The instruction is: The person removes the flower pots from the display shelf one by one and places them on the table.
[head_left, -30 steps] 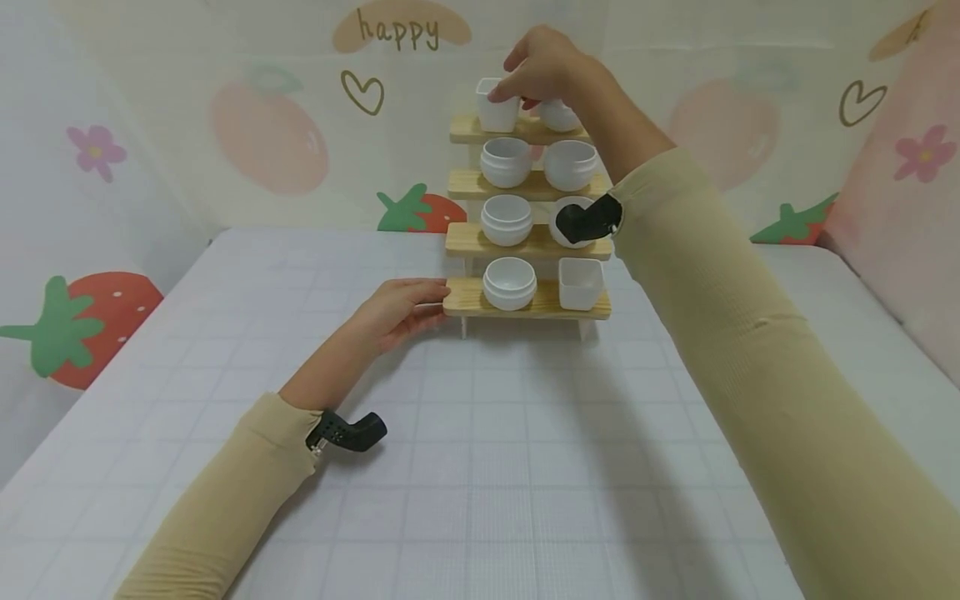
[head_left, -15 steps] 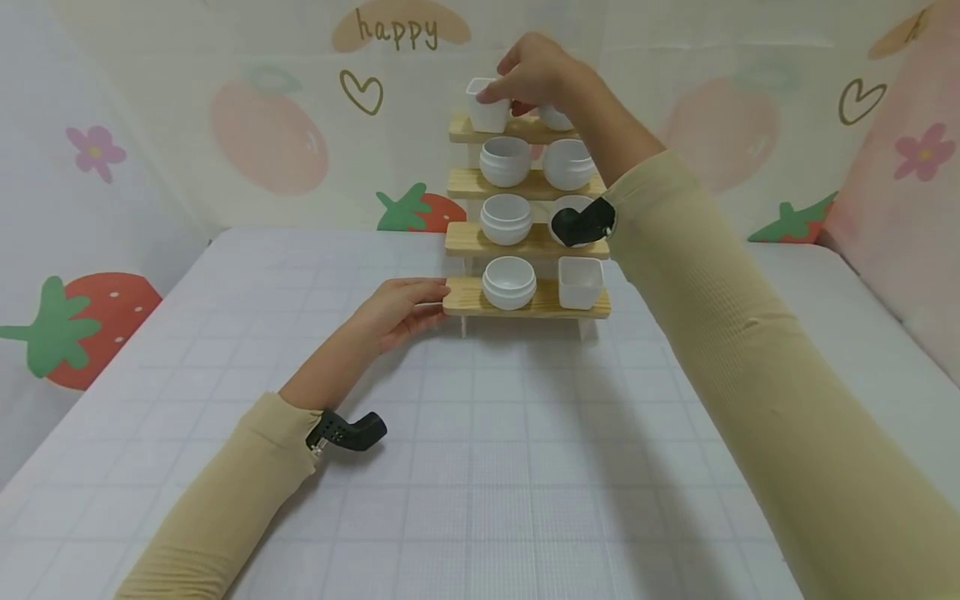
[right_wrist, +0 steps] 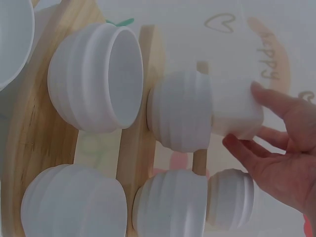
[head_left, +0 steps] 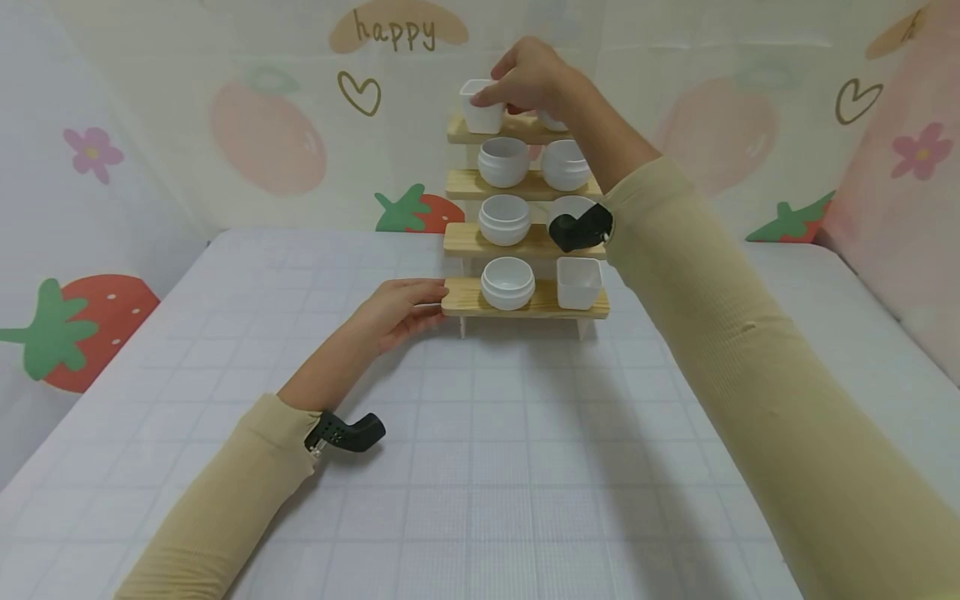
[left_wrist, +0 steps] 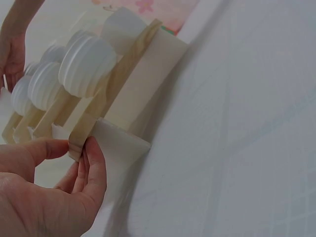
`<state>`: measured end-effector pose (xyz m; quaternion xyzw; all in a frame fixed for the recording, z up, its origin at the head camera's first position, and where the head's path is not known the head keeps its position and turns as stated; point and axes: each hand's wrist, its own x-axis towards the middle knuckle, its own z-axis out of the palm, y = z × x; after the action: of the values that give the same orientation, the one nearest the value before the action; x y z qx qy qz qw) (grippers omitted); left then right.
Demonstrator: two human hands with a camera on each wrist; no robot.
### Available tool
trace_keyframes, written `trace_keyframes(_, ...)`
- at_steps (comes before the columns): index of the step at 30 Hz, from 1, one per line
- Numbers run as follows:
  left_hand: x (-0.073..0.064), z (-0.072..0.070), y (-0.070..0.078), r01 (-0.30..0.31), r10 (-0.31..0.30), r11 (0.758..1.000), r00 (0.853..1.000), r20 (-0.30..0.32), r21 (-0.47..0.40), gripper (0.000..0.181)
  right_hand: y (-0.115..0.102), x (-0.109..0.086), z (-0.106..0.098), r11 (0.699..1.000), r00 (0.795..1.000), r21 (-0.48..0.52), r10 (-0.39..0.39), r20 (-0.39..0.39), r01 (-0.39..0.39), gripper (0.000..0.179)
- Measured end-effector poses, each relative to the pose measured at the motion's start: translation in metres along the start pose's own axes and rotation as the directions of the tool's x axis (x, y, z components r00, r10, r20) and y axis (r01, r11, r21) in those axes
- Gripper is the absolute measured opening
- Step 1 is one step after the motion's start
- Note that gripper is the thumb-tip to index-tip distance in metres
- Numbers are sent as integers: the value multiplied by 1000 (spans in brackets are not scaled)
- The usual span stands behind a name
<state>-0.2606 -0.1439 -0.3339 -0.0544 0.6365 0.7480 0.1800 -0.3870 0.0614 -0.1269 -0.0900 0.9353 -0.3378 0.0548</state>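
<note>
At the top of a tiered wooden stand (head_left: 468, 240), my right hand (head_left: 529, 79) grips a small square white pot (head_left: 481, 118) between thumb and fingers. The pot is upright at the left end of the top board, and the right wrist view shows the fingers (right_wrist: 242, 148) around its side. My left hand (head_left: 397, 315) pinches the left end of the lowest board (left_wrist: 79, 133), thumb above and fingers below. Round white ribbed pots stand on the boards, one of them (right_wrist: 231, 197) beside the square pot on the top tier, partly hidden by my right hand in the head view.
Another square white pot (head_left: 579, 283) sits at the right of the lowest board, beside a round pot (head_left: 507, 285). The stand's pale legs (head_left: 462, 327) rest on a white grid-patterned tabletop (head_left: 480, 467). A printed backdrop (head_left: 172, 58) hangs close behind.
My right hand has shifted a little left along the top board, bringing the square pot to the board's left end. The left hand stays in place on the lowest board.
</note>
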Motion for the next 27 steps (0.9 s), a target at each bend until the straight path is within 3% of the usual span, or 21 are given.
trace_keyframes(17, 1, 0, -2, -5, 5, 1000, 1000, 8, -8, 52, 4, -8, 1, 989, 999, 140, -39, 0, 38, 71)
trace_keyframes(27, 1, 1, -1, 1, -1, 1000, 1000, 3, 6, 51, 12, -13, 0, 983, 995, 161, -85, -51, 92, 70)
